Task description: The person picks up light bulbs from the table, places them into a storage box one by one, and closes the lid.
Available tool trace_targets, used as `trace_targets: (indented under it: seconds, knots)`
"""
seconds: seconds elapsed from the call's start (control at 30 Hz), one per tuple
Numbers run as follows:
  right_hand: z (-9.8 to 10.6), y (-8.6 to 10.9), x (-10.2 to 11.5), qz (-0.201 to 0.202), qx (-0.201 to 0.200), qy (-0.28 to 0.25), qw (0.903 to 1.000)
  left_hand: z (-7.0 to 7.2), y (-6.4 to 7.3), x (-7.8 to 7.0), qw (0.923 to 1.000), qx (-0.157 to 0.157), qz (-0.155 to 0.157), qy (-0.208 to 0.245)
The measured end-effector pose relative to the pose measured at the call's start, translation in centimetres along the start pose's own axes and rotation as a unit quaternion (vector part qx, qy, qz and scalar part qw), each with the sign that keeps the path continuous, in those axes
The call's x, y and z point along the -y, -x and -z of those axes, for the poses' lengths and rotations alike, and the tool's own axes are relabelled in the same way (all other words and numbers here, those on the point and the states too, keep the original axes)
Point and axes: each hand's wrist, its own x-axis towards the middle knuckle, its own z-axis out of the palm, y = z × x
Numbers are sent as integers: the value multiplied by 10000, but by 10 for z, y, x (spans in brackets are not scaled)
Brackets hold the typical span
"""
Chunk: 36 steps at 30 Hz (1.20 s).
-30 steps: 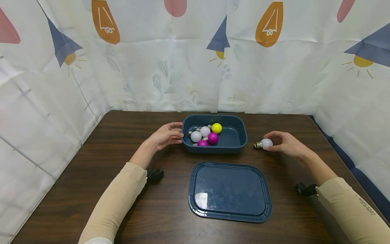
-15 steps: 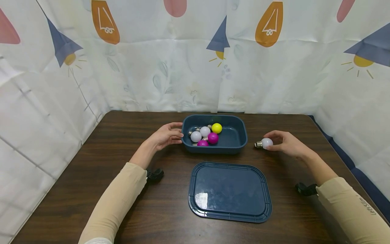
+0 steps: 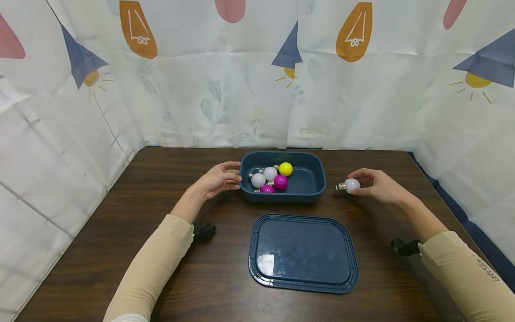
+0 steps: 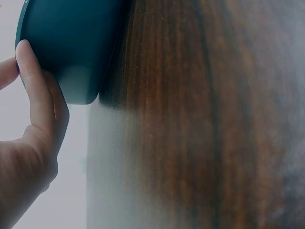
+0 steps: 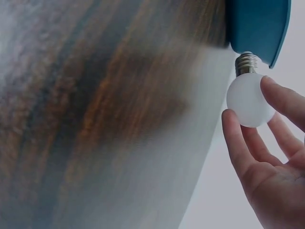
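A white light bulb point(image 3: 352, 185) with a metal screw base is pinched between the thumb and fingertips of my right hand point(image 3: 378, 185), to the right of the dark blue box point(image 3: 311, 179). Its base points left; in the right wrist view the bulb point(image 5: 250, 100) sits between thumb and fingers, its base overlapping the box's lower edge. My left hand point(image 3: 219, 179) touches the box's left end with extended fingers, fingertips point(image 4: 25, 47) right at the rim in the left wrist view. Inside the box lie white bulbs point(image 3: 258, 180), magenta bulbs point(image 3: 280, 182) and a yellow bulb point(image 3: 286, 169).
A dark blue lid point(image 3: 303, 252) lies flat on the brown wooden table point(image 3: 193, 286), in front of the box. Behind the table hangs a white patterned curtain point(image 3: 249, 107). Black straps with devices point(image 3: 204, 231) sit at both wrists.
My right hand has risen slightly with the white bulb in its fingertips. The left hand, the box and the lid have stayed in place.
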Motion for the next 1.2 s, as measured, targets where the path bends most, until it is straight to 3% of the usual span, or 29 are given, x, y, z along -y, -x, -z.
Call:
trace_targets:
  seconds: [1.2]
  knots:
    - [16,-12,36,401,-62,29,9992,-1,1,-2,10000,-58,50,10]
